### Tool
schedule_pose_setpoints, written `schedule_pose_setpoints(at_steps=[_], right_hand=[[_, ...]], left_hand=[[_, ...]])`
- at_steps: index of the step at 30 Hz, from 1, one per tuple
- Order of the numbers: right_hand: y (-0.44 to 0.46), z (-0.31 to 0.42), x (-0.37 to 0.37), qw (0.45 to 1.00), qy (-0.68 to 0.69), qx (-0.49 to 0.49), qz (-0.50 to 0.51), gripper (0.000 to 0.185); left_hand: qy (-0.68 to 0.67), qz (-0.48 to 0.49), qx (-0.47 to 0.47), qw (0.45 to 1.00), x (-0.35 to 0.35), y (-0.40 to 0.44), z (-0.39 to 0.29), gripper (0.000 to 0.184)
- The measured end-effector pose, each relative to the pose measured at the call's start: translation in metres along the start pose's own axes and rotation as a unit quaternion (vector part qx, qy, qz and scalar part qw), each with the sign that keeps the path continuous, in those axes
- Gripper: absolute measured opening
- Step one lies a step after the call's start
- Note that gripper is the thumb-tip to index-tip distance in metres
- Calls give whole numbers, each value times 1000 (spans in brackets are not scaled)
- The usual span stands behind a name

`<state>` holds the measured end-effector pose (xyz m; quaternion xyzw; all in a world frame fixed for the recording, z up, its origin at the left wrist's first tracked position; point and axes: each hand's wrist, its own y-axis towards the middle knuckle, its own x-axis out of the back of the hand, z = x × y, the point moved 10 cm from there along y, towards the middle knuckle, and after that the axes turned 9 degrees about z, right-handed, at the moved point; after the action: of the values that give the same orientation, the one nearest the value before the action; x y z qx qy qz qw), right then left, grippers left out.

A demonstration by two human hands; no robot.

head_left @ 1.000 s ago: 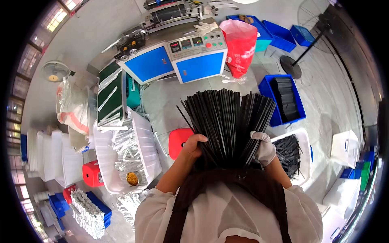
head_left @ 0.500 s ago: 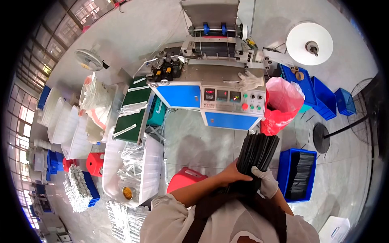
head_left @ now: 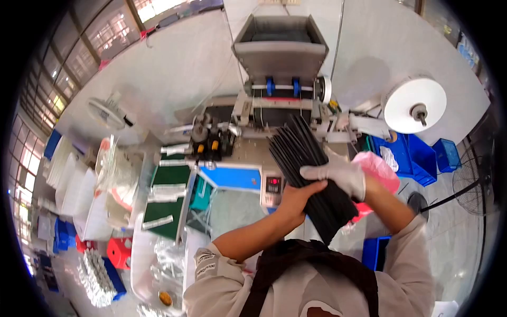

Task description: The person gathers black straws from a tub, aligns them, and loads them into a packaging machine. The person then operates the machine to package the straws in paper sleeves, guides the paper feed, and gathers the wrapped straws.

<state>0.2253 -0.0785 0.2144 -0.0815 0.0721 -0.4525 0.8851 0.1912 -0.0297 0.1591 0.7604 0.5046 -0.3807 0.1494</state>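
A bundle of long, thin black sticks [head_left: 317,185] is gripped in both my hands, tilted with its upper end to the left, in front of a packing machine [head_left: 280,68]. My bare left hand [head_left: 300,199] wraps the bundle's left side, thumb across the front. On the other side my right hand [head_left: 340,175], in a white glove, clasps the sticks with its thumb over them. The machine's control panel [head_left: 272,185] is mostly hidden behind the bundle. Above the roller with blue rings sits an open metal hopper [head_left: 281,53].
On the left, a green conveyor [head_left: 168,203] carries white wrapped pieces above a white tub [head_left: 140,264]. To the right are a white reel [head_left: 406,105], blue bins [head_left: 422,158], a pink bag [head_left: 377,171] and a black fan [head_left: 467,185]. A red stool [head_left: 120,253] stands far left.
My hands have lifted the black bundle up toward the machine and tilted it to the left. The view has tipped upward, showing more of the hopper.
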Motion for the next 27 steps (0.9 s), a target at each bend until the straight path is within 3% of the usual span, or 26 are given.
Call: schedule_pose_setpoints(at_steps=[2,6,8,10,11,13,15,17,20,22,25,27], right_hand=[[42,75,9,998,-50,-4,43,38],[109,224,33,963,-254,75,41,41],[155,254,58,983,-159,38,82,38],[162,306,70,965,-257,9,-40,34],[187,310,79,974,-225,-26,8,36],[230,306,102,971,-212,-77,80,39],[258,297,124,955,-276,-89,54,40],[291,281,147,938,-332,-99,34,42],[319,257,186,912,-398,-103,-12,44],[326,242,207,897,-428,-98,-43,46],[337,228,225,882,-454,-99,-80,50],[336,220,222,867,-479,-107,-83,52]], left_hand=[[-45,35,14,998,-22,38,-58,33],[9,134,-169,976,-71,110,-204,44],[-33,132,-243,961,-90,147,-265,33],[-57,150,-293,943,-105,183,-310,33],[-54,117,-292,948,-101,206,-325,51],[-36,48,-330,942,-90,222,-349,63],[-11,-52,-394,917,-82,228,-363,76],[-43,-176,-499,847,-59,285,-358,89],[82,-324,-372,866,-30,340,-326,94],[117,-397,-216,884,-15,354,-295,83],[181,-364,-103,908,-2,382,-274,65],[312,-260,-65,912,-11,401,-275,55]])
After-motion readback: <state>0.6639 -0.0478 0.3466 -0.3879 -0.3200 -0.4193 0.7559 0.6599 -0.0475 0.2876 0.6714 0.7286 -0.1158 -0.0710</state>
